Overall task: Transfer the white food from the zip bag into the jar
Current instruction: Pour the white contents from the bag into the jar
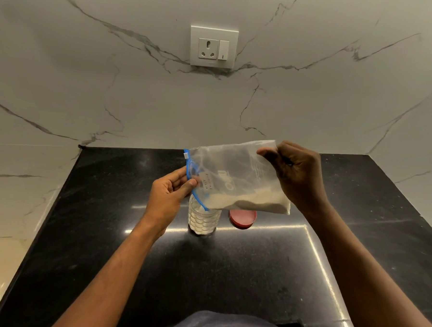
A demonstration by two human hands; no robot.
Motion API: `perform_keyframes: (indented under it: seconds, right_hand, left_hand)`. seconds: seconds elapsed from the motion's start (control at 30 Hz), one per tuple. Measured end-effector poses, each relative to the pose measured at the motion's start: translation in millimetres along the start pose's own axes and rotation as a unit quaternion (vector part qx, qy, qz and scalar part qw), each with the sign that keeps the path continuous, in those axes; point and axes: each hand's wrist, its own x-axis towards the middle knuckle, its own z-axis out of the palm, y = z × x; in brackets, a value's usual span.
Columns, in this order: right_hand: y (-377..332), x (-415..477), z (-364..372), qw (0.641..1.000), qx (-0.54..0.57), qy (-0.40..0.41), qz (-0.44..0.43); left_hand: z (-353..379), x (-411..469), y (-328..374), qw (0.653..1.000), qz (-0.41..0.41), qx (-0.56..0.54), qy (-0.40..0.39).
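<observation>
A clear zip bag (235,172) with a blue zipper edge hangs sideways above the counter, white food (252,202) settled along its lower side. My left hand (170,193) pinches the blue zipper end on the left. My right hand (298,174) grips the bag's upper right corner. Directly under the zipper end stands a clear textured jar (204,219), lidless and holding white food. The bag covers the jar's mouth from view.
A red lid (243,218) lies on the black stone counter (240,267) just right of the jar. A marble wall with a white socket and switch (214,47) rises behind. The counter's left edge runs diagonally along a pale ledge.
</observation>
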Motion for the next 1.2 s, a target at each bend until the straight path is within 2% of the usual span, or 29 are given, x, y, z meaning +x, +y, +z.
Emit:
perform_keyframes:
  seconds: [1.2]
  right_hand:
    - [-1,11,0,0.999,-0.008,-0.03,0.009]
  left_hand:
    - [1,1,-6,1.0,0.002,-0.026,0.011]
